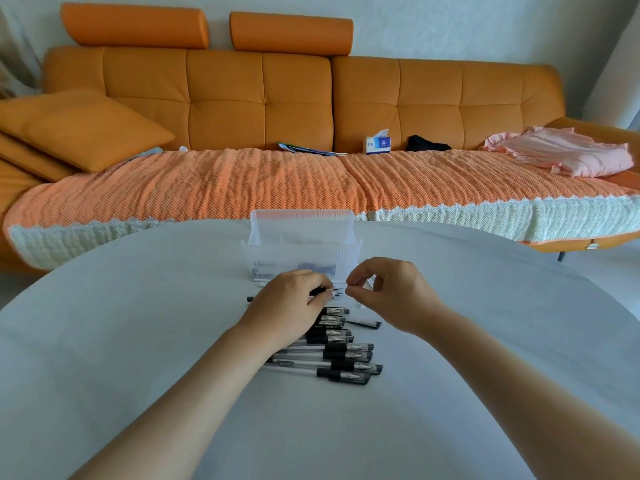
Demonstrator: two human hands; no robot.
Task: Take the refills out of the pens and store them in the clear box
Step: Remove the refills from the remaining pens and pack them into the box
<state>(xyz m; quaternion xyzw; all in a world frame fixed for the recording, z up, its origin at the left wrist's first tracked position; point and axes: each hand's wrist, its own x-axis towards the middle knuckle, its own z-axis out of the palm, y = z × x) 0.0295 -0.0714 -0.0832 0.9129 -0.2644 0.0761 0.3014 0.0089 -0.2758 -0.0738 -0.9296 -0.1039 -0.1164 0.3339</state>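
— Where's the pen (320,291) we're emptying?
— Just above the table (138,341), right in front of the clear box (301,252); our left hand (287,306) curls round its barrel; our right hand (384,292) pinches thumb and forefinger on its tip end; refill or nose cone, we can't tell
— How do we do it well?
— We should hold the barrel still and pull straight along it, never bending; then we reach forward to the box, keeping clear of the pile of pens (343,355) under our wrists
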